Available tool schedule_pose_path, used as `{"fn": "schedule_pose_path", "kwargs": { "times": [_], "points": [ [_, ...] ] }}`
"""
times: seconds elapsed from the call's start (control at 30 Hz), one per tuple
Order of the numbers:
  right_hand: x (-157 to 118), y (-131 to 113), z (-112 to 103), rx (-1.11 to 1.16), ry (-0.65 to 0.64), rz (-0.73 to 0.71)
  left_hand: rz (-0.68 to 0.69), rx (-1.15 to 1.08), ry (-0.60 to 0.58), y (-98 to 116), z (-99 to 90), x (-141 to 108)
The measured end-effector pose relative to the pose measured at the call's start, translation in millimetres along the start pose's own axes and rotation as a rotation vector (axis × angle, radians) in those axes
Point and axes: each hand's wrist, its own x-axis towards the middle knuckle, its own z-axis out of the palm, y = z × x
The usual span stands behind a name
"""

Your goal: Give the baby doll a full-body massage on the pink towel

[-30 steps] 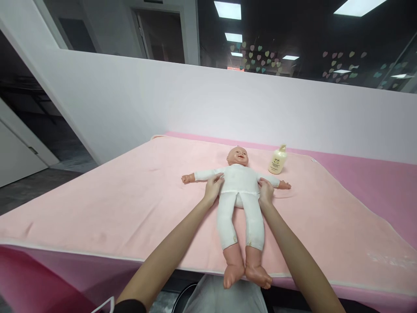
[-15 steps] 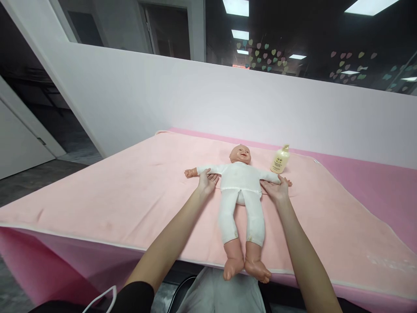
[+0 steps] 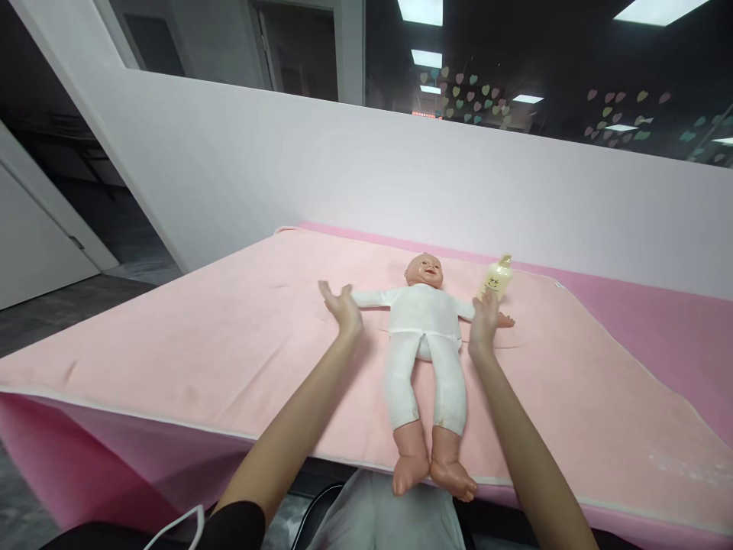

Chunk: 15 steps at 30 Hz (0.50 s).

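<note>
Baby doll (image 3: pixel 424 312) is laid face-up on the pink blanket (image 3: pixel 195 336) that's spread over the bench (image 3: pixel 670 328), head toward the wall (image 3: pixel 401 168), arms stretched out to both sides. Its feet are carried right up to the near edge, with the toes poked slightly past it, so that's the tight side.

The doll's outer arm on one side is partly covered by the left hand (image 3: pixel 344 312), whose fingers are spread, thumb held well apart. The other sleeve is partly blocked by the right hand (image 3: pixel 484 325), which is raised and blurred; whether its fingers are spread or pressed together can't be told, nor can contact with the sleeve.

Just behind the right hand, the pump bottle (image 3: pixel 497 276) is set near the far edge, its lower part hidden. Sideways, the broadest stretch of blanket is seen past the left hand. At the back, the bench is bordered by the wall.
</note>
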Motion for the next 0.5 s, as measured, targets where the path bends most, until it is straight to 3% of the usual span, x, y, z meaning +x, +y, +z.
{"fn": "schedule_pose_path", "kwargs": {
  "times": [0.1, 0.17, 0.2, 0.27, 0.37, 0.43, 0.5],
  "points": [
    [-37.3, -18.0, 28.3, 0.001, -0.357, -0.153, 0.296, 0.042, -0.42, 0.5, 16.8, -48.4],
    [-49.8, -23.2, 43.1, 0.055, -0.535, -0.167, 0.314, 0.015, -0.754, -6.1, 37.4, -79.1],
    [-51.2, -23.8, 49.3, 0.084, -0.564, -0.14, 0.28, -0.021, -0.849, -10.0, 49.7, -92.0],
    [-47.2, -22.4, 61.1, 0.118, -0.527, -0.064, 0.257, -0.036, -0.85, -16.0, 74.6, -110.7],
    [-36.4, -18.5, 79.9, 0.078, -0.353, -0.043, 0.175, -0.054, -0.884, -16.2, 98.5, -119.9],
    [-29.6, -14.8, 89.0, 0.001, -0.204, -0.082, 0.135, -0.051, -0.947, -13.1, 99.5, -114.7],
    [-20.0, -8.6, 87.7, -0.106, -0.135, -0.089, 0.147, -0.007, -1.027, -11.7, 91.8, -102.1]
  ]
}}
